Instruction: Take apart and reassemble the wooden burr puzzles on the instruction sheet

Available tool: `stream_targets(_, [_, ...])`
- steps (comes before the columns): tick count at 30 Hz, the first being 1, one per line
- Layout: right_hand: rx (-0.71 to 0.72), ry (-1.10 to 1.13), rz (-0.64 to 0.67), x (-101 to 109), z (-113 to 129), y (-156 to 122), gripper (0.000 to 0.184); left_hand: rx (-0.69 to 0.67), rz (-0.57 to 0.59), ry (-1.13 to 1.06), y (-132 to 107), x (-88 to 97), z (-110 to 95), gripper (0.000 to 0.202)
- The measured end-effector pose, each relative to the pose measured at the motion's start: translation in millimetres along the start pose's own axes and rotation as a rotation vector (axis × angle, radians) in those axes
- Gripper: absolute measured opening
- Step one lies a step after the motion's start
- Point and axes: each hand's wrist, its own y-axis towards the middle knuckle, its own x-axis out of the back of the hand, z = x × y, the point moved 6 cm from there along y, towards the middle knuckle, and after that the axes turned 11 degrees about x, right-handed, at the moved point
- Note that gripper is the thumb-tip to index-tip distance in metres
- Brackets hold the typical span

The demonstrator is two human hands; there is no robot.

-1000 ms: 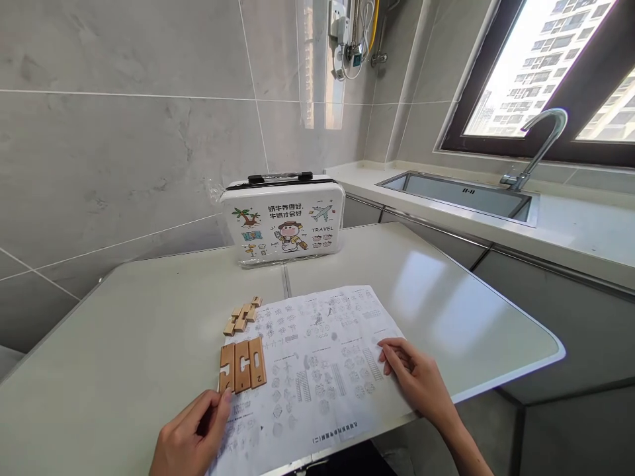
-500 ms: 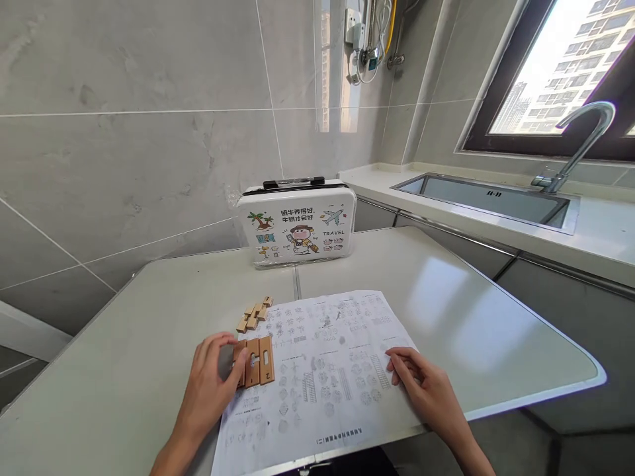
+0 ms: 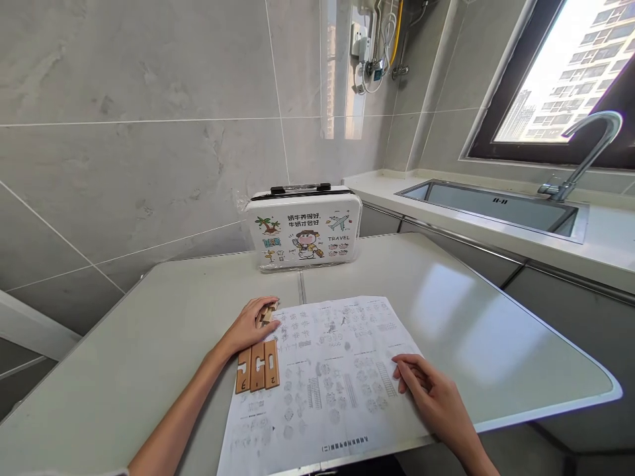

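My left hand (image 3: pixel 251 325) curls around a cluster of small notched wooden blocks (image 3: pixel 266 313) at the far left corner of the printed sheet; thumb and fingers lie on either side, partly hiding them. Just below my left wrist, three flat wooden puzzle pieces (image 3: pixel 257 367) lie side by side, with cut-outs and handwritten numbers, overlapping the sheet's left edge. The white sheet (image 3: pixel 342 413) carries small printed diagrams and faces away from me. My right hand (image 3: pixel 430 396) rests at its right edge, fingers loosely curled together, with nothing visible in them.
A white cartoon-printed case (image 3: pixel 305 228) with a black handle, partly in clear plastic, stands at the back of the pale table (image 3: pixel 496 330). Beyond, to the right, are a counter with a sink (image 3: pixel 491 205), a faucet (image 3: pixel 590 152) and a window. Tiled wall rises behind.
My left hand has left the flat puzzle pieces and reached farther forward to the small wooden blocks. The flat pieces are now uncovered. My right hand stays at the sheet's edge; the view has shifted slightly.
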Motion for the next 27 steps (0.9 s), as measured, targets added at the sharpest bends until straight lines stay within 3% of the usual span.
stream_targets(9, [-0.01,-0.022,0.005,0.9,-3.3,-0.7,0.042,0.022,-0.186,0.089,2.3,2.9,11.8,0.048])
stream_targets(15, [-0.007,-0.005,0.01,1.8,-1.7,-1.3,0.043,0.102,-0.296,0.126,-0.6,18.7,18.6,0.056])
stream_targets(17, [-0.006,0.005,0.012,2.5,-1.5,-1.5,0.043,0.106,-0.3,0.086,-3.4,23.3,11.4,0.055])
stream_targets(19, [-0.006,0.015,0.016,2.8,-2.0,-1.4,0.044,0.052,-0.279,0.058,-10.3,21.3,-10.8,0.054])
stream_targets(21, [-0.005,0.025,0.018,2.5,-2.8,-1.1,0.043,-0.024,-0.251,0.02,-23.0,10.5,-46.1,0.054])
stream_targets(25, [-0.01,0.036,0.012,0.9,-4.0,0.7,0.044,-0.19,-0.103,0.019,-58.9,-39.5,-131.0,0.061])
stream_targets(27, [-0.008,0.043,0.004,0.4,-3.6,1.9,0.046,-0.235,-0.058,0.047,-75.1,-65.2,-162.7,0.065])
